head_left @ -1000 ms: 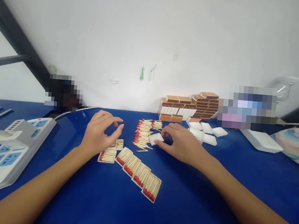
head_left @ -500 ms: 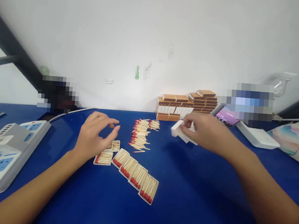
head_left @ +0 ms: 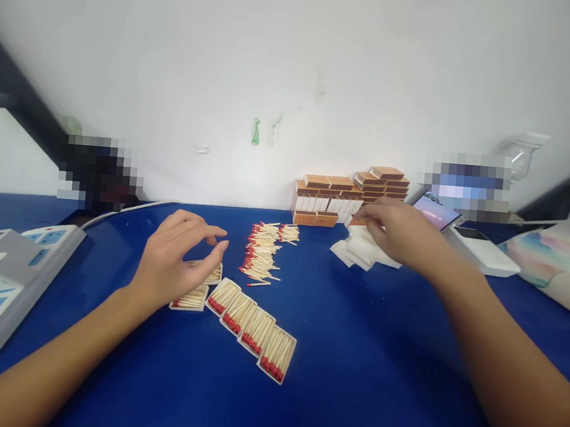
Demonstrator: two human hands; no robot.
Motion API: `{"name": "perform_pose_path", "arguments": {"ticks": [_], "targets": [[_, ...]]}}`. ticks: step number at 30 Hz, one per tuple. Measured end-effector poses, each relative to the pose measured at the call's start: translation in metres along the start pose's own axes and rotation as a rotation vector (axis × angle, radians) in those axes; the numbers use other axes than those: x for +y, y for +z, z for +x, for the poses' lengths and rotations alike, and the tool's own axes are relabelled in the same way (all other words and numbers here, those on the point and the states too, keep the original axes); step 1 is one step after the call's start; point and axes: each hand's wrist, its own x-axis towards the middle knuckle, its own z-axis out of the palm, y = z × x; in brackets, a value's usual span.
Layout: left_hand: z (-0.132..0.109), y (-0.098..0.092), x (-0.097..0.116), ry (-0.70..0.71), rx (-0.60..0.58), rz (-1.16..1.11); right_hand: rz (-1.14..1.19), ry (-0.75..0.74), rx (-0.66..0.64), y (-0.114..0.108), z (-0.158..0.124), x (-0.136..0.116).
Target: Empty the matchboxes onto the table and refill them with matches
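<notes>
My left hand (head_left: 180,254) hovers over the filled matchbox trays at the left, thumb and fingers apart with nothing between them. Partly under it lies a tray of matches (head_left: 189,297). Several more trays full of red-headed matches (head_left: 256,328) run in a slanting row to its right. Beyond them lies a loose heap of matches (head_left: 261,251). My right hand (head_left: 395,232) is above a cluster of white, blank matchbox trays (head_left: 358,251), its fingertips near the stacked matchboxes (head_left: 325,203). Its thumb and forefinger look apart, and I see nothing held.
Brown matchboxes (head_left: 386,182) are stacked against the white wall. A phone (head_left: 438,211) leans at the right beside a white box (head_left: 484,252) and a colourful packet (head_left: 548,251). A power strip (head_left: 17,284) lies at the left on the blue table (head_left: 350,383).
My right hand has let go of a white tray among the others and risen slightly towards the stack. My left hand keeps its pose. The view has shifted a little.
</notes>
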Motion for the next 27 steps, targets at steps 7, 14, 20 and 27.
{"name": "perform_pose_path", "arguments": {"ticks": [7, 14, 20, 27], "targets": [[-0.002, 0.001, -0.001, 0.008, -0.019, -0.015, -0.093, -0.091, -0.05, 0.022, -0.002, -0.028], [-0.001, 0.001, -0.001, 0.01, -0.022, -0.009, -0.162, -0.03, -0.149, 0.027, -0.004, -0.028], [0.002, 0.0, 0.004, 0.04, -0.032, -0.02, -0.145, 0.057, -0.259, 0.013, -0.008, -0.026], [0.001, 0.0, 0.004, 0.022, -0.049, -0.034, -0.158, 0.183, -0.372, 0.0, -0.01, -0.013]]}}
